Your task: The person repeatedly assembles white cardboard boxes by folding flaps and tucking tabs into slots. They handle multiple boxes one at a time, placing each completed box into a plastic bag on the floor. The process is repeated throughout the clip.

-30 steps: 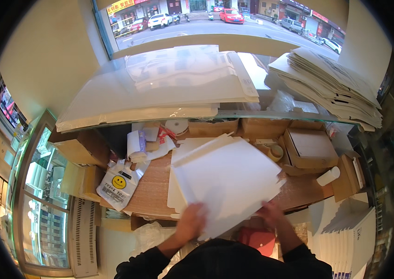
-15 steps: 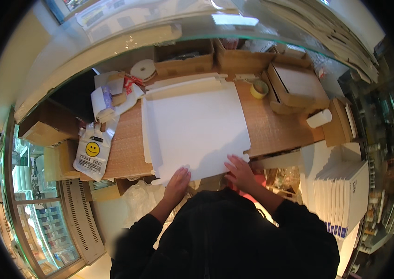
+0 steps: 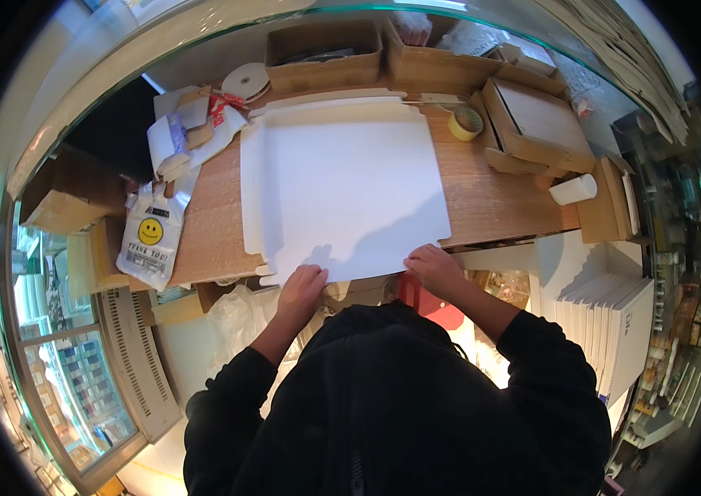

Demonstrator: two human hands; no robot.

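A large white cardboard sheet with creased side flaps and small corner tabs lies flat on the wooden table, its near edge reaching the table's front. My left hand is closed on the near edge, toward its left end. At the near right corner, my right hand grips the same edge with curled fingers. The thumbs' exact position under the sheet is hidden.
A smiley-face plastic bag hangs over the table's left front. Yellow tape, a white cylinder and a cardboard box sit to the right. Open cartons line the back. White boxed stacks stand low right.
My fingers, spread on the sheet's near edge before, are now curled round it. The whole view has shifted, so the table sits slightly higher in the picture.
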